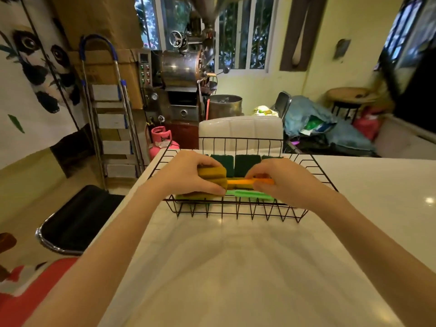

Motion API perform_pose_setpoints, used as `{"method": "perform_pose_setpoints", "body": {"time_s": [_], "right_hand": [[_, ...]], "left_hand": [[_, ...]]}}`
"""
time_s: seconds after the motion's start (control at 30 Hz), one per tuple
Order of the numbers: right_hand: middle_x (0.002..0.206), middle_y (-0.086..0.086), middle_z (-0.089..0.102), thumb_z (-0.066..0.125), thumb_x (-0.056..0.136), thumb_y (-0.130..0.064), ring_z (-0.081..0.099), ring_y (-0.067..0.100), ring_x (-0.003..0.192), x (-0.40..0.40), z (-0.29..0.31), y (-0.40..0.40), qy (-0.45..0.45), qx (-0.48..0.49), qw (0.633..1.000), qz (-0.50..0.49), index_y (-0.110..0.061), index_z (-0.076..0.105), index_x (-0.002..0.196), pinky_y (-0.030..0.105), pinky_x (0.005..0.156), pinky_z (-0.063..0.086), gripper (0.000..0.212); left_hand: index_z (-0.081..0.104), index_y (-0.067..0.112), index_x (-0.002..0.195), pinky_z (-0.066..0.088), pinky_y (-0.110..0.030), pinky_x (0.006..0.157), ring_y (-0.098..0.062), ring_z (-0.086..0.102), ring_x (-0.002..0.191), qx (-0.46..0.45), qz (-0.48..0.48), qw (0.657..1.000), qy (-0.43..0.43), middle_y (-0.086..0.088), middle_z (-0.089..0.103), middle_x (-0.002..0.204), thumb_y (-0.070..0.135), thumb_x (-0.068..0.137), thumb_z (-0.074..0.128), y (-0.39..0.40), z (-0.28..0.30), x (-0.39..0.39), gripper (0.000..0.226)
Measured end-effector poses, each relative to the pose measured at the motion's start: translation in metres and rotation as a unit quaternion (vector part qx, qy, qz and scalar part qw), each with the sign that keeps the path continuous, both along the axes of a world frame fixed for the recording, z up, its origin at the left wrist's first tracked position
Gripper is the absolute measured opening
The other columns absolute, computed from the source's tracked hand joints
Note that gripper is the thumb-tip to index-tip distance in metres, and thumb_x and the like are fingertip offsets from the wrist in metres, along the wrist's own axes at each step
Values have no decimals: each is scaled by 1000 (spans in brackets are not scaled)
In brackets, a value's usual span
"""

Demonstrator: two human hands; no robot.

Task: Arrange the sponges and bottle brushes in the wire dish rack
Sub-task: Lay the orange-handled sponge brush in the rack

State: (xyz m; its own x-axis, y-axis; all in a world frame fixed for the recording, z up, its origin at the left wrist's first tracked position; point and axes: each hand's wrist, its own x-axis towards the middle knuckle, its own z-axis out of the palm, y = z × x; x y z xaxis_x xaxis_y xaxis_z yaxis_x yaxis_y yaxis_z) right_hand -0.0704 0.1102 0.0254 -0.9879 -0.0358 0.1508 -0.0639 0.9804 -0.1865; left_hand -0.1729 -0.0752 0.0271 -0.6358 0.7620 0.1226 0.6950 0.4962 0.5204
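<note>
In the middle of the frame the wire rack (238, 208) sits on the white table (236, 267), and I have both hands inside it. My left hand (188, 173) is closed around the yellow sponge head (212, 177) of the orange brush (245, 182); my right hand (280, 179) pinches its handle. Green sponges (247, 164) stand along the rack's far side. If I let go unevenly, the brush could roll onto the green brush (247, 194) just below it. The orange brush lies left to right, head toward frame left.
</note>
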Motion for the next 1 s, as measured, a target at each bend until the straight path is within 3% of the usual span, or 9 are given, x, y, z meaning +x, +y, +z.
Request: {"method": "perform_pose_setpoints", "body": {"time_s": [0.17, 0.27, 0.33, 0.43, 0.53, 0.63, 0.83, 0.93, 1.0], "right_hand": [[99, -2, 49, 42, 94, -25, 45, 13, 91, -16, -11, 9, -10, 12, 1000, -21, -28, 54, 123, 30, 77, 44, 32], [96, -1, 55, 45, 93, -22, 52, 17, 87, -20, -11, 11, -29, -11, 999, -24, -25, 59, 117, 32, 75, 47, 28], [95, 3, 65, 51, 91, -21, 60, 21, 84, -19, -5, 17, -29, -83, 996, -32, -23, 63, 109, 34, 74, 51, 22], [92, 2, 67, 55, 88, -20, 61, 17, 86, -18, 4, 28, 35, -208, 977, -42, -22, 65, 102, 30, 75, 49, 17], [93, 0, 68, 55, 88, -18, 64, 15, 90, -21, 3, 29, 114, -407, 905, -42, -23, 63, 98, 29, 79, 54, 14], [92, 4, 71, 54, 89, -12, 70, 14, 87, -28, -1, 22, 128, -589, 797, -35, -21, 62, 99, 26, 75, 59, 15], [87, 7, 73, 50, 90, -5, 72, 17, 86, -32, -9, 9, 112, -754, 647, -16, -9, 59, 98, 29, 76, 59, 12], [93, 9, 73, 51, 90, -6, 70, 20, 92, -33, -14, 4, 114, -769, 628, -33, -9, 60, 97, 29, 81, 58, 12], [98, 10, 72, 52, 90, -9, 69, 20, 97, -34, -14, 2, 109, -742, 659, -56, -9, 61, 102, 29, 84, 57, 15]], "left_hand": [[60, 28, 112, 38, -12, 65, -3, 50, 79, 7, 5, 1000, 12, 20, 50, 84, 38, 66, 75, 16, 1, -15, 49], [59, 29, 115, 46, -22, 77, -10, 54, 94, 20, 9, 998, 53, 13, 55, 94, 39, 65, 76, 20, 2, -21, 54], [49, 31, 124, 45, -34, 93, -15, 48, 111, 92, 26, 991, 96, 7, 52, 113, 43, 61, 77, 18, 2, -24, 69], [34, 34, 133, 40, -25, 96, -8, 43, 118, 294, 56, 951, 72, 5, 43, 131, 52, 55, 74, 16, 5, -24, 89], [32, 33, 135, 38, -20, 92, -5, 44, 119, 358, 69, 930, -48, 7, 44, 134, 50, 60, 72, 20, 10, -18, 87], [38, 34, 132, 39, -21, 93, -4, 46, 115, 253, 16, 962, -103, 11, 48, 127, 41, 69, 63, 32, 8, -10, 67], [55, 23, 123, 52, -24, 89, -7, 65, 100, 220, -10, 966, -137, -1, 68, 111, 20, 83, 61, 47, -9, -7, 41], [59, 20, 120, 56, -21, 78, -8, 70, 84, 231, 2, 965, -126, -1, 73, 94, 15, 83, 60, 48, -12, -8, 37], [62, 19, 114, 57, -22, 76, -9, 70, 81, 224, 5, 968, -117, 0, 73, 92, 13, 82, 62, 47, -12, -8, 33]]}}
